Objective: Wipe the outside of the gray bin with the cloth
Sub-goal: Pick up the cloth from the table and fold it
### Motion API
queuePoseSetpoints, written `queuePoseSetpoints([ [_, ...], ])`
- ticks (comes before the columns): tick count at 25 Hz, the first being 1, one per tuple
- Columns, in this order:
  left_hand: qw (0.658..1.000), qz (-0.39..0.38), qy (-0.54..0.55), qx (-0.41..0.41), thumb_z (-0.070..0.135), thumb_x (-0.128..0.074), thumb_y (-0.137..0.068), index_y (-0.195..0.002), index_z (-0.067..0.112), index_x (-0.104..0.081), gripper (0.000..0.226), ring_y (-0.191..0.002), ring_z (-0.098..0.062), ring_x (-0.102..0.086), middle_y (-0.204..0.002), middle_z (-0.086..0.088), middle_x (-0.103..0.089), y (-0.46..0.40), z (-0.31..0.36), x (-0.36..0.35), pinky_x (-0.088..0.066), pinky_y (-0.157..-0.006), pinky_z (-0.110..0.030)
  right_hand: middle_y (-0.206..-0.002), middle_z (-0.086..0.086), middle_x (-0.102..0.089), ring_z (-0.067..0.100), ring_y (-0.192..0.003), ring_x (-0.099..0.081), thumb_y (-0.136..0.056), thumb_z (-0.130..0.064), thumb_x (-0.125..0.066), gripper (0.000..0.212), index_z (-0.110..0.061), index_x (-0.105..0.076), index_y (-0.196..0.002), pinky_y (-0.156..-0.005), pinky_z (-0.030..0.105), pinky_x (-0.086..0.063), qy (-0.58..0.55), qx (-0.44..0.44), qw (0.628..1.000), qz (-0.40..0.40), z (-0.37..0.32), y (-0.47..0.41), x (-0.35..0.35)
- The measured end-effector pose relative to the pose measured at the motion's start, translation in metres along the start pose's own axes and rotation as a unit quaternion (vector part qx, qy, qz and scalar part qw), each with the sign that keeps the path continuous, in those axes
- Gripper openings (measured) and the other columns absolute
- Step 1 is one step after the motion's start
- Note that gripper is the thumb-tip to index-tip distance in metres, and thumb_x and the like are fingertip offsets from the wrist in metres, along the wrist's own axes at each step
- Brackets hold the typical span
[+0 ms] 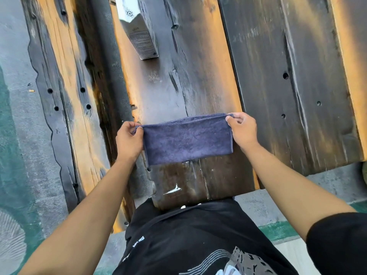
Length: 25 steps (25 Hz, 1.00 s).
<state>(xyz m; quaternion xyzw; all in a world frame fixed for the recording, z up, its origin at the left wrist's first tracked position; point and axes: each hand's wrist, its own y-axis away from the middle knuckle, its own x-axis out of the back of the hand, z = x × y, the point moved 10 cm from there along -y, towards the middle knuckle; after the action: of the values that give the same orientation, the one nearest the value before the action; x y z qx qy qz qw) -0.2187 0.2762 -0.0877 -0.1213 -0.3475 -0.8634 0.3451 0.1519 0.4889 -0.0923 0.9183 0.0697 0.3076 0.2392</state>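
A dark blue cloth [187, 140], folded in half, hangs stretched between my two hands above the wooden table [198, 86]. My left hand [128, 140] pinches its upper left corner and my right hand [241, 130] pinches its upper right corner. A gray, silvery bin [139, 32] with printed text on its side stands on the table farther away, at the top of the view, apart from the cloth and both hands. Its top is cut off by the frame.
The table is made of dark, weathered planks with orange edges and holes. A wooden bench [65, 96] runs along the left. Gray and green pavement [17, 135] lies around. My black shirt [188, 239] fills the bottom.
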Motion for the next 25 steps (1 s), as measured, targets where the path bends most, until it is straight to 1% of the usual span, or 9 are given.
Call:
queuePoseSetpoints([
  [2,1.000,0.000,-0.006,-0.003,0.041,-0.060,-0.083,-0.084,0.042,-0.063,0.004,-0.090,-0.025,-0.073,-0.091,0.000,-0.073,-0.012,-0.006,-0.001,-0.061,-0.072,-0.059,-0.093,-0.001,-0.075,0.014,-0.087,-0.071,-0.090,-0.026,-0.069,0.021,-0.012,-0.075,-0.105,-0.082,0.037,-0.059,0.011,-0.003,1.000,0.005,-0.004,-0.006,-0.002],
  [5,0.999,0.014,-0.035,-0.002,0.033,-0.061,-0.088,-0.087,0.034,-0.062,0.002,-0.095,-0.023,-0.072,-0.096,-0.003,-0.075,-0.015,0.002,-0.003,-0.059,-0.085,-0.053,-0.084,-0.007,-0.072,0.006,-0.078,-0.067,-0.091,-0.028,-0.069,0.019,-0.014,-0.075,-0.103,-0.077,0.030,-0.057,0.036,-0.002,0.999,0.012,-0.011,-0.014,-0.004],
  [8,0.997,0.036,-0.072,-0.006,0.028,-0.061,-0.090,-0.093,0.025,-0.062,0.004,-0.093,-0.022,-0.070,-0.095,-0.001,-0.073,-0.015,0.007,-0.002,-0.057,-0.089,-0.046,-0.072,-0.012,-0.066,-0.010,-0.060,-0.061,-0.092,-0.027,-0.070,0.013,-0.016,-0.073,-0.097,-0.063,0.007,-0.047,0.062,0.003,0.998,0.017,-0.016,-0.017,-0.004],
  [9,0.996,0.039,-0.081,-0.002,0.028,-0.062,-0.089,-0.093,0.023,-0.062,0.006,-0.090,-0.022,-0.070,-0.091,0.000,-0.072,-0.015,0.006,-0.002,-0.058,-0.088,-0.046,-0.070,-0.012,-0.066,-0.012,-0.058,-0.059,-0.091,-0.028,-0.071,0.013,-0.016,-0.072,-0.095,-0.059,0.004,-0.044,0.070,0.006,0.997,0.021,-0.018,-0.017,-0.003],
  [12,0.996,0.029,-0.080,0.027,0.039,-0.066,-0.083,-0.088,0.028,-0.057,0.015,-0.078,-0.024,-0.072,-0.078,0.002,-0.071,-0.018,-0.004,-0.002,-0.060,-0.082,-0.047,-0.076,-0.008,-0.071,0.001,-0.068,-0.065,-0.088,-0.035,-0.072,0.017,-0.018,-0.073,-0.095,-0.070,0.015,-0.051,0.089,0.005,0.996,0.031,-0.019,-0.015,0.002],
  [15,0.996,0.017,-0.057,0.059,0.053,-0.069,-0.075,-0.087,0.031,-0.051,0.031,-0.070,-0.025,-0.073,-0.077,-0.002,-0.071,-0.015,-0.016,0.000,-0.062,-0.074,-0.050,-0.078,-0.009,-0.072,0.014,-0.074,-0.071,-0.086,-0.042,-0.071,0.019,-0.025,-0.069,-0.094,-0.076,0.029,-0.057,0.094,-0.003,0.995,0.018,-0.013,-0.008,0.004],
  [18,0.995,0.008,-0.081,0.056,0.046,-0.072,-0.078,-0.087,0.028,-0.051,0.030,-0.061,-0.025,-0.072,-0.076,-0.003,-0.071,-0.001,-0.024,-0.001,-0.062,-0.071,-0.048,-0.079,-0.009,-0.072,0.012,-0.078,-0.070,-0.087,-0.043,-0.071,0.021,-0.025,-0.068,-0.097,-0.077,0.031,-0.055,0.112,-0.008,0.994,0.004,-0.003,0.006,0.007],
  [23,0.988,-0.008,-0.150,0.044,0.026,-0.074,-0.083,-0.096,0.015,-0.061,0.021,-0.073,-0.017,-0.065,-0.074,0.006,-0.064,0.028,-0.036,-0.001,-0.052,-0.077,-0.032,-0.084,-0.008,-0.072,0.013,-0.083,-0.066,-0.088,-0.042,-0.070,0.021,-0.024,-0.069,-0.097,-0.077,0.027,-0.049,0.157,-0.038,0.987,0.004,0.020,0.035,0.015],
  [25,0.985,-0.012,-0.167,0.042,0.022,-0.073,-0.084,-0.097,0.012,-0.063,0.020,-0.075,-0.017,-0.063,-0.075,0.007,-0.063,0.039,-0.043,0.000,-0.050,-0.077,-0.032,-0.083,-0.007,-0.072,0.015,-0.083,-0.067,-0.087,-0.042,-0.070,0.020,-0.024,-0.069,-0.095,-0.077,0.027,-0.049,0.173,-0.054,0.983,0.002,0.031,0.046,0.016],
])
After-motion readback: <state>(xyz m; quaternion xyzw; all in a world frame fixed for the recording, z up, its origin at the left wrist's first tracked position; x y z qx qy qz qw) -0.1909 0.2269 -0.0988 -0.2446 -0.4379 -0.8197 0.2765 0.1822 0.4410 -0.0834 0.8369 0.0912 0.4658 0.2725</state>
